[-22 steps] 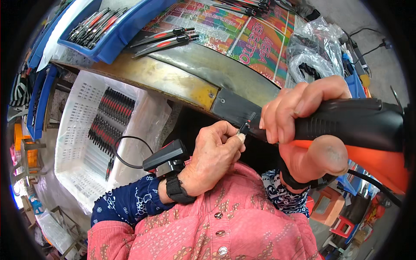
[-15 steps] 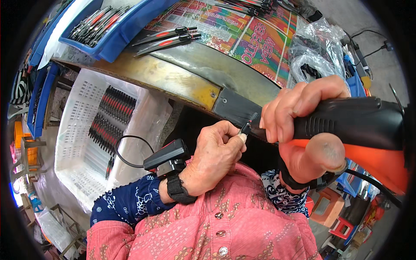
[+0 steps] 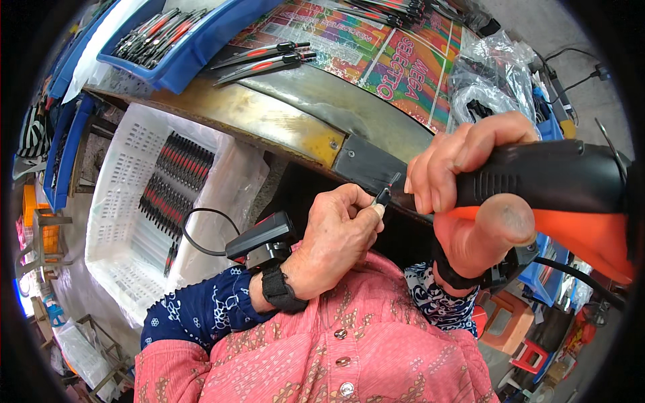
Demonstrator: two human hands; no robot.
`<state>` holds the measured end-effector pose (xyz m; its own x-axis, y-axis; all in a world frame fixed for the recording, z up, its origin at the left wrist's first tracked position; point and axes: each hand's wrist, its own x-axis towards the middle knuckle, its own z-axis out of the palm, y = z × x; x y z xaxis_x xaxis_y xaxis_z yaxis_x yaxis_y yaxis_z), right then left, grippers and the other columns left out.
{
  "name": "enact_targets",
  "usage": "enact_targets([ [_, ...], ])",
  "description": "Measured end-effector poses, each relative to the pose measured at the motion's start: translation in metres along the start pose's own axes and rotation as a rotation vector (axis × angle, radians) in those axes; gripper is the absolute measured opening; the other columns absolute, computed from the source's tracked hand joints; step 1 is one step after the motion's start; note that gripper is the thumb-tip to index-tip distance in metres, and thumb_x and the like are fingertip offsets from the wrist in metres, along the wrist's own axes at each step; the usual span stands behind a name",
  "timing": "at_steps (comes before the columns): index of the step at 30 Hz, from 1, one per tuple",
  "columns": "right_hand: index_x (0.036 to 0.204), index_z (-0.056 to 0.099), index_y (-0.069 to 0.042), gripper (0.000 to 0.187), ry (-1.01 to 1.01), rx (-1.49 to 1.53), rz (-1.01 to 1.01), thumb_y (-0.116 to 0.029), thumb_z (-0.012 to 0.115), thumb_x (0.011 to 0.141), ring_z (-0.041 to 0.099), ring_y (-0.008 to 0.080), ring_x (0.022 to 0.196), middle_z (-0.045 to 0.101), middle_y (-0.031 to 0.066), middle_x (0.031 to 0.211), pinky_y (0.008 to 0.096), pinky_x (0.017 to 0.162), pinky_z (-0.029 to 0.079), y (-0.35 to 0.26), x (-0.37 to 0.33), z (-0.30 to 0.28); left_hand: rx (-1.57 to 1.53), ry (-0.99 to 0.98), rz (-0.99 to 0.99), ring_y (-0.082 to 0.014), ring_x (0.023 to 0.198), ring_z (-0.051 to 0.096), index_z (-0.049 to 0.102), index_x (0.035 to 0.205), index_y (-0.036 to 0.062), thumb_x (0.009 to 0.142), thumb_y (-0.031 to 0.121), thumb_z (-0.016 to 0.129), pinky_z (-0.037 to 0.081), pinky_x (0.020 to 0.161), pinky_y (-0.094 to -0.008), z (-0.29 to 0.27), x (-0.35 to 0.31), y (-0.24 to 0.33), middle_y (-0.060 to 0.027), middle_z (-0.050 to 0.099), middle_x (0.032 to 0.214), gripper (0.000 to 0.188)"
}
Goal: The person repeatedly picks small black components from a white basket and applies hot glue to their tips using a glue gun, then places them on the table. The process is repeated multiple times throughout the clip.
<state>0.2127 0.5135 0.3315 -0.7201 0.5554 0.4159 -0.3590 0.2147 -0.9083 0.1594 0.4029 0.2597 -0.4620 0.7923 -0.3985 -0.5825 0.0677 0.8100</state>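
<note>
The left hand is almost closed: the tip of its thumb and its index finger pinch a small black piece. This piece lies at the very end of the fingers, and its thin end points up and to the right, away from the palm. The other fingers are curled, and partly I cannot see them.

The right hand is wrapped around a black and orange tool, with the fingers over the black body and the thumb on the near side. Its fingertips are just beside the small piece; whether the tool's nose touches the piece, I cannot tell.

Beyond the hands is the bench, with a dark plate at its edge. On the bench lie a few loose pens, beside a blue bin of similar ones. Left of the hands, a white crate holds black and red pens in rows.
</note>
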Motion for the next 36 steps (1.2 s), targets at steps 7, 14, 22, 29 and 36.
enact_targets([
  [7, 0.092, 0.042, -0.002, 0.068, -0.014, -0.019, 0.016, -0.058, 0.072, 0.069, 0.049, 0.0148, 0.05, 0.047, 0.004, 0.06, 0.0308, 0.054, 0.045, -0.006, -0.006, -0.001, 0.071, -0.043, -0.065, -0.0075, 0.047, 0.048, 0.053, 0.081, -0.0024, 0.087, 0.009, 0.054, 0.037, 0.04, -0.0222, -0.004, 0.002, 0.003, -0.0035, 0.056, 0.064, 0.013],
  [14, 0.098, 0.042, -0.005, 0.07, -0.146, 0.301, -0.148, -0.064, 0.066, 0.069, 0.05, 0.0162, 0.051, 0.048, 0.0025, 0.061, 0.0323, 0.055, 0.045, -0.006, -0.01, -0.03, 0.506, -0.014, 0.25, -0.0043, 0.053, 0.05, 0.052, 0.103, 0.0011, 0.081, 0.001, 0.062, 0.039, 0.047, -0.0181, -0.02, -0.003, 0.012, -0.0016, 0.057, 0.065, 0.024],
  [22, 0.093, 0.042, -0.006, 0.064, 0.026, 0.177, -0.147, -0.058, 0.071, 0.07, 0.051, 0.0161, 0.049, 0.049, 0.0027, 0.06, 0.0317, 0.054, 0.046, -0.021, -0.028, -0.047, 1.208, 0.325, 1.0, -0.0331, 0.072, 0.058, 0.059, 0.091, 0.0045, 0.072, 0.004, 0.062, 0.046, 0.063, -0.0398, -0.061, 0.054, 0.076, -0.014, 0.059, 0.082, 0.019],
  [29, 0.094, 0.045, 0.0, 0.057, 0.137, 0.422, -0.104, -0.02, 0.086, 0.061, 0.054, 0.0188, 0.056, 0.054, 0.0097, 0.064, 0.0334, 0.056, 0.048, -0.025, -0.03, -0.054, 1.507, 0.434, 1.128, -0.032, 0.08, 0.056, 0.061, 0.087, 0.0063, 0.07, 0.004, 0.063, 0.045, 0.068, -0.0409, -0.077, 0.097, 0.091, -0.0106, 0.056, 0.082, 0.018],
  [36, 0.093, 0.046, 0.001, 0.053, 0.094, 0.453, -0.116, -0.009, 0.086, 0.058, 0.055, 0.0194, 0.058, 0.056, 0.0104, 0.066, 0.0327, 0.057, 0.048, -0.018, -0.031, -0.071, 1.696, 0.401, 1.149, -0.028, 0.088, 0.054, 0.064, 0.089, 0.0078, 0.069, 0.006, 0.066, 0.04, 0.076, -0.0391, -0.075, 0.113, 0.107, -0.0084, 0.056, 0.085, 0.02],
])
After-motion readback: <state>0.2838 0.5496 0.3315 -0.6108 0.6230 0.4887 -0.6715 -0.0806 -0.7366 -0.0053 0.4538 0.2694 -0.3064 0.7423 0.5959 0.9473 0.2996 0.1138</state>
